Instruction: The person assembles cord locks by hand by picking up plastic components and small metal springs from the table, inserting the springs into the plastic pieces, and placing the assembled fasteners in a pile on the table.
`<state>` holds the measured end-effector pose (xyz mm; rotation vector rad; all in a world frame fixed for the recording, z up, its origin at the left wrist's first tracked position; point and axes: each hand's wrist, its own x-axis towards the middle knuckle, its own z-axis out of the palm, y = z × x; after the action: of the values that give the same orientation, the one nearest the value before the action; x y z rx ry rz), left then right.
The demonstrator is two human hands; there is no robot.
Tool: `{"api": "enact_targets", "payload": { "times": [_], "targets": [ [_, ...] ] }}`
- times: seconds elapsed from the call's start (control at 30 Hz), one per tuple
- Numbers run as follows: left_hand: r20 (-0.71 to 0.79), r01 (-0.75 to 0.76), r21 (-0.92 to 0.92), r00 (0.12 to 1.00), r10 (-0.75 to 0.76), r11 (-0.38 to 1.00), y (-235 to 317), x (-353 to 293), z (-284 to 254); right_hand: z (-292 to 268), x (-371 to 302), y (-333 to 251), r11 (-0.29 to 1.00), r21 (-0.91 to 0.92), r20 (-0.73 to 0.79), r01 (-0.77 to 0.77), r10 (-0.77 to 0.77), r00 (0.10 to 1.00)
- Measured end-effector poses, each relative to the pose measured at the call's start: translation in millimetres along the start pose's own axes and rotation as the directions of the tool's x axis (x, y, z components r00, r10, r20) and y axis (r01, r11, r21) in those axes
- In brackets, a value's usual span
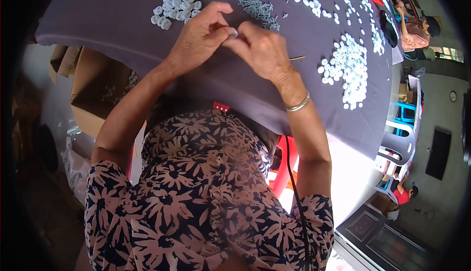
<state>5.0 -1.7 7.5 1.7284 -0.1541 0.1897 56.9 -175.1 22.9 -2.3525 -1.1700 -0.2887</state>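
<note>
My left hand (198,38) is closed, its thumb and forefinger pinching a small white plastic piece (233,34) above the table's near edge. Against it, my right hand (262,50) has its fingers drawn together at the same piece. Whatever the right fingertips grip is hidden. A thin brass-coloured rod (297,58) shows beside the right hand; whether it is held or lies on the cloth I cannot tell. Beyond my left hand is a pile of white oval pieces (179,3). Small grey screws (257,8) form a heap just past both hands.
A dark purple cloth (235,82) covers the table. Many small white parts (351,67) are heaped at the right, with more (314,6) scattered farther back. An open cardboard box (93,82) stands below the left edge. A black cable (294,182) hangs by my right arm. Other people sit at far right.
</note>
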Motion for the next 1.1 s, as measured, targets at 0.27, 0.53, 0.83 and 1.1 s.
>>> {"api": "enact_targets", "payload": {
  "times": [0.27, 0.53, 0.83, 1.1],
  "targets": [
    [-0.133, -0.156, 0.628, 0.944, 0.302, 0.763, -19, 12, -20, -56, -14, 167, 0.856, -0.171, -0.396, -0.488, 0.395, 0.829],
    [-0.277, -0.183, 0.654, 0.845, 0.457, 0.734, -28, 19, -31, -62, 13, 198, 0.716, -0.160, -0.195, -0.680, 0.652, 0.733],
    [-0.103, -0.348, 0.313, 0.912, 0.396, 0.884, -4, 2, 1, -76, -3, 202, 0.674, -0.160, -0.138, -0.721, 0.708, 0.693],
    [-0.046, -0.064, -0.149, 0.997, 0.057, 0.987, -2, -7, 23, -58, -17, 77, 0.399, 0.782, 0.135, -0.479, 0.642, 0.755]
  ]
}}
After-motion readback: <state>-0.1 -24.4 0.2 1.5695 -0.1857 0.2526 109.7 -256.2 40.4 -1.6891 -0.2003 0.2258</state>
